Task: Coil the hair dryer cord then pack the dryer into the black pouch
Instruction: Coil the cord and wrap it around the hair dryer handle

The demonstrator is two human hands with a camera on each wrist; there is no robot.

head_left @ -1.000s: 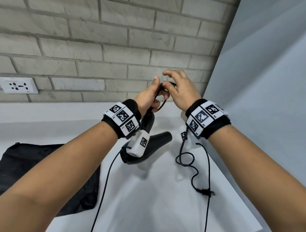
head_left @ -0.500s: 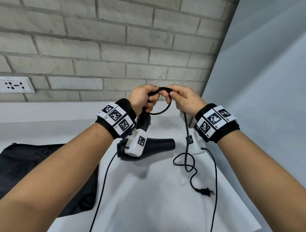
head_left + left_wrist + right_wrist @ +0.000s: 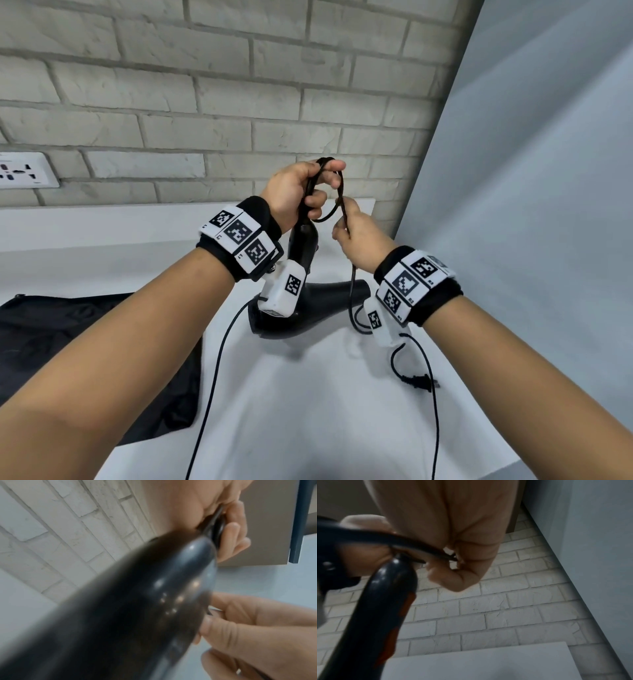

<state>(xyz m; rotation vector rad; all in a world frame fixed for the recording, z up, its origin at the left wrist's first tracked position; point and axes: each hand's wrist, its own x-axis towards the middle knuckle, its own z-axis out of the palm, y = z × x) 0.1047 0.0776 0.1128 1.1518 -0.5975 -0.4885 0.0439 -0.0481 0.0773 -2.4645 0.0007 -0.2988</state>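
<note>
Head view, left hand (image 3: 294,192) gripping coiled cord (image 3: 325,192), right hand (image 3: 359,233) apparently pinching cord

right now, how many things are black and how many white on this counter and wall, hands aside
black: 2, the plastic hair dryer with its cord, the fabric pouch
white: 2, the wall socket plate, the countertop
total: 4

Black hair dryer (image 3: 310,308), black cord (image 3: 350,301), black pouch (image 3: 68,342), white brick wall (image 3: 205,85), white table (image 3: 308,411)
</note>
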